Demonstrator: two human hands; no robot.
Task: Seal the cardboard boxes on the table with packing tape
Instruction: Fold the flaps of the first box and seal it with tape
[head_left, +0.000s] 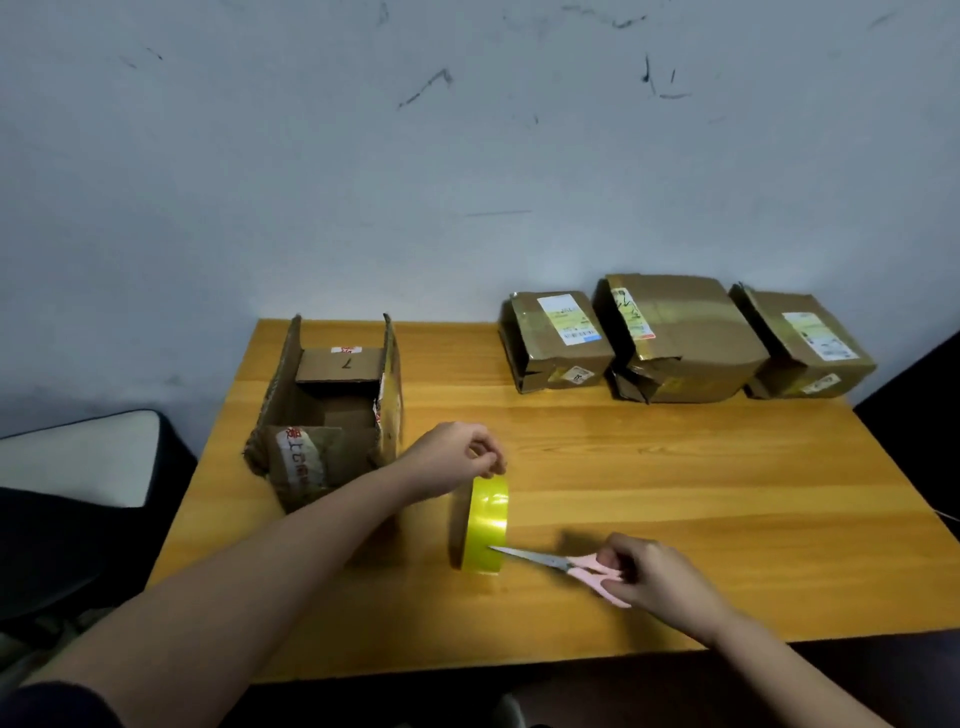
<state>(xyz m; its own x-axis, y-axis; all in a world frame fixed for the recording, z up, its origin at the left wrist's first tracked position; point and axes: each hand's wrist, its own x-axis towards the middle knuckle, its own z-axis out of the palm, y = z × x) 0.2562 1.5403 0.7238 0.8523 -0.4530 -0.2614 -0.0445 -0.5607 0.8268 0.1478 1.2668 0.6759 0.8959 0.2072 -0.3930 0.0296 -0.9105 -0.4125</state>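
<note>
A yellow packing tape roll (485, 525) stands on edge near the middle of the wooden table (675, 467). My left hand (457, 454) pinches the top of the roll with its fingertips. My right hand (657, 579) grips pink-handled scissors (563, 564), whose closed blades point left and touch the roll's lower side. An open cardboard box (332, 405) with its flaps up stands at the left of the table, beside my left forearm.
Three taped cardboard boxes with labels sit in a row at the back right: a small box (556, 340), a larger box (680, 338) and a box (805, 345) at the far right. A white-cushioned seat (78, 457) stands left of the table. A marked wall is behind.
</note>
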